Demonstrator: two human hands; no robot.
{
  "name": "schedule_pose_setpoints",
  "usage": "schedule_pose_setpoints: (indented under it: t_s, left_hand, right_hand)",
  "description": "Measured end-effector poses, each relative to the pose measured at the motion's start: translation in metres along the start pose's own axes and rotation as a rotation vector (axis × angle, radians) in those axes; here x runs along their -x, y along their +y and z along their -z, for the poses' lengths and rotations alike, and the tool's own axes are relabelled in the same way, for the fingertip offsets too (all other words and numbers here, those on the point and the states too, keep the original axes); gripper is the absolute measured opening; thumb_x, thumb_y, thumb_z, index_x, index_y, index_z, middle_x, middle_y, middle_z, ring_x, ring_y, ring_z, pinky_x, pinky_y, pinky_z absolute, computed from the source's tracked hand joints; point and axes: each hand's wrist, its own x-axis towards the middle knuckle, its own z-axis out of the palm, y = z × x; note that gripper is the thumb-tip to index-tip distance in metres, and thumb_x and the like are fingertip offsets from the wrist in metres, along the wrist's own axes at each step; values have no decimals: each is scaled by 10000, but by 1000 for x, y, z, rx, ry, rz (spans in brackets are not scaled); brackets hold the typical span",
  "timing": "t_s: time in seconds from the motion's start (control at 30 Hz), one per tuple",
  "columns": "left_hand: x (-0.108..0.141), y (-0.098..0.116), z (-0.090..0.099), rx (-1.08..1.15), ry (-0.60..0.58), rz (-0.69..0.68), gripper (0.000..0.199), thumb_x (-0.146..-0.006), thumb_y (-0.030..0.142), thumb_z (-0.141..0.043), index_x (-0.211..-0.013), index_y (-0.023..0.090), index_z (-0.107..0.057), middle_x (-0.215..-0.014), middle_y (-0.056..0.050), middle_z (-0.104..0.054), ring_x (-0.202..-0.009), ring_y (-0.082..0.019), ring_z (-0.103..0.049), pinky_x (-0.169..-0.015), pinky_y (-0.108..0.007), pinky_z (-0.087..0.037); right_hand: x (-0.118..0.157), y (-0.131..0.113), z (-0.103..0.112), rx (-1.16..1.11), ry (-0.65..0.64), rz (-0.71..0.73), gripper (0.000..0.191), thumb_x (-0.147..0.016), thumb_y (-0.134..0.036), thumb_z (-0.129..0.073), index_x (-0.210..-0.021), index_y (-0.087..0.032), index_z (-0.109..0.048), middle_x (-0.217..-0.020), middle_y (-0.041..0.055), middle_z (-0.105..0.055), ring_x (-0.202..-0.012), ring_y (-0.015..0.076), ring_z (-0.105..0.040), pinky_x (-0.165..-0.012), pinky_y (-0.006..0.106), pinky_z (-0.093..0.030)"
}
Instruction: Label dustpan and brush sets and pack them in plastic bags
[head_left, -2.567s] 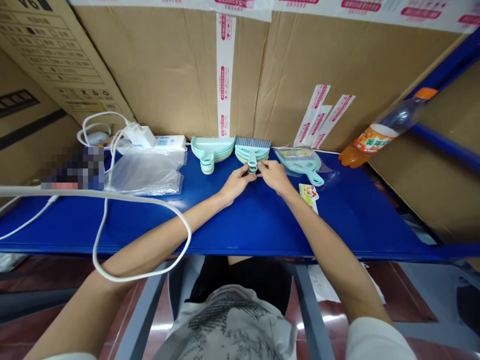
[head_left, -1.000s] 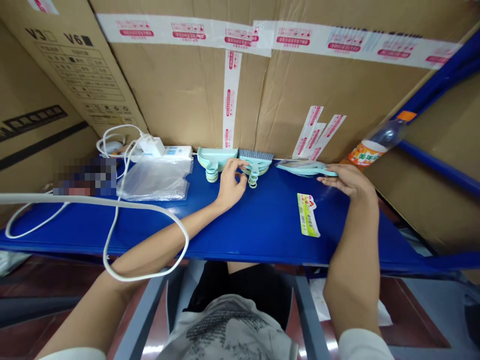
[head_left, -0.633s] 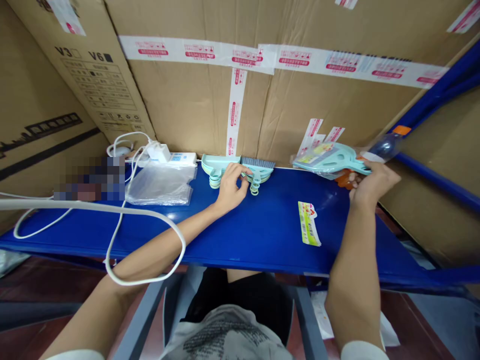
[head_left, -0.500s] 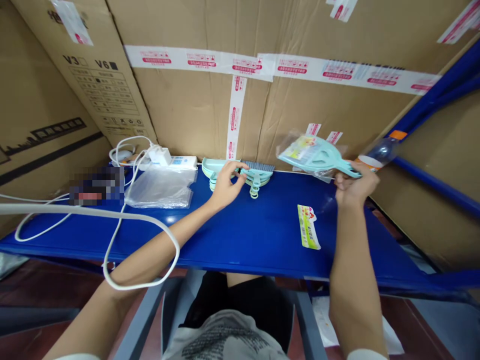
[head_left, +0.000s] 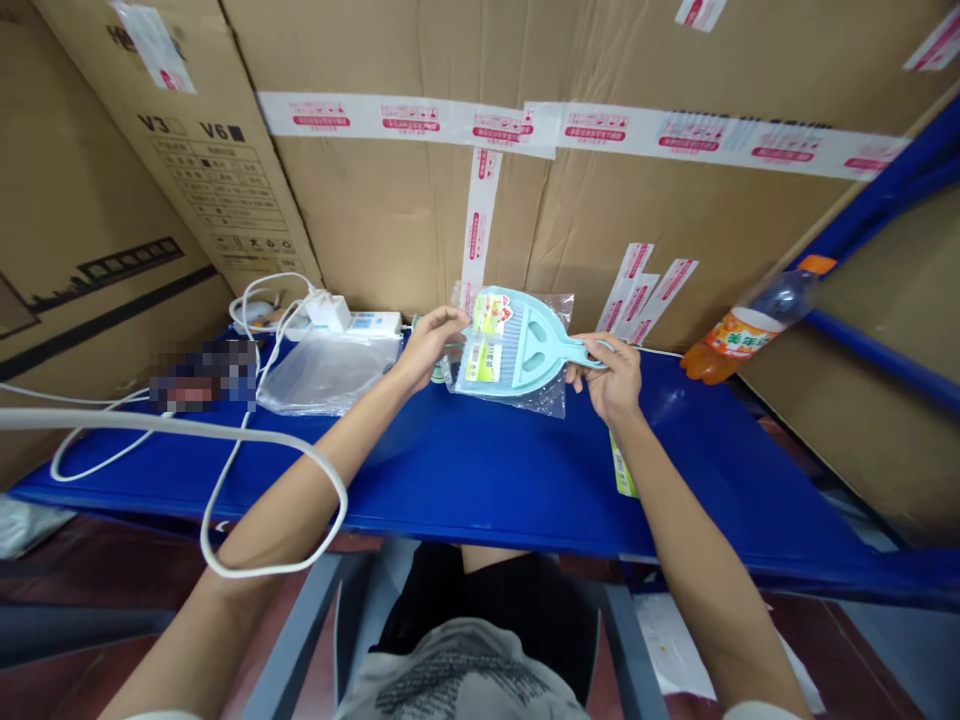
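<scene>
A light-blue dustpan [head_left: 551,345] with a small brush nested in it is held up over the blue table, inside a clear plastic bag [head_left: 553,402]. A printed yellow-green card [head_left: 487,345] lies at its wide end. My right hand [head_left: 611,378] is closed round the dustpan's handle. At the opposite end, my left hand [head_left: 433,345] pinches the left edge of the bag. Other pale-green dustpans and brushes stand behind, mostly hidden by the bag and my left hand. Another card [head_left: 622,472] lies on the table, partly covered by my right forearm.
Flat clear bags [head_left: 326,370] lie left of my hands, by a white power strip [head_left: 375,323] and charger. A white cable [head_left: 277,420] loops over my left forearm. An orange drink bottle [head_left: 739,335] leans at the right. Cardboard [head_left: 397,220] walls the back of the blue table [head_left: 480,470].
My right hand has brought the bagged dustpan leftward from beside the bottle to the middle. My left hand has moved slightly left and now grips the bag's edge.
</scene>
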Motion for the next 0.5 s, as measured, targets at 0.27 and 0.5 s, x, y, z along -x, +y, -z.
schedule_pose_setpoints:
  t_s: [0.27,0.5]
  left_hand:
    - [-3,0,1,-35,53,28,420,-557,367,-994,-739,191,-660,-719,16,-632,-592,-103,-568,-479,-196,-416]
    - [-4,-2,4,-103,44,27,264,-656,307,-946,-738,165,-738,-722,-24,-690,-629,-122,-597,-513,-211,-453]
  right_hand:
    - [3,7,-3,4,-39,2,310,-744,-488,-865,-782,-200,-756,-581,14,-663,-433,180,-644,-340,264,-443]
    - [4,8,-5,18,-30,-17,258,-738,-464,-834,-761,-221,-752,-560,1,-616,-457,191,-636,-365,285,-442]
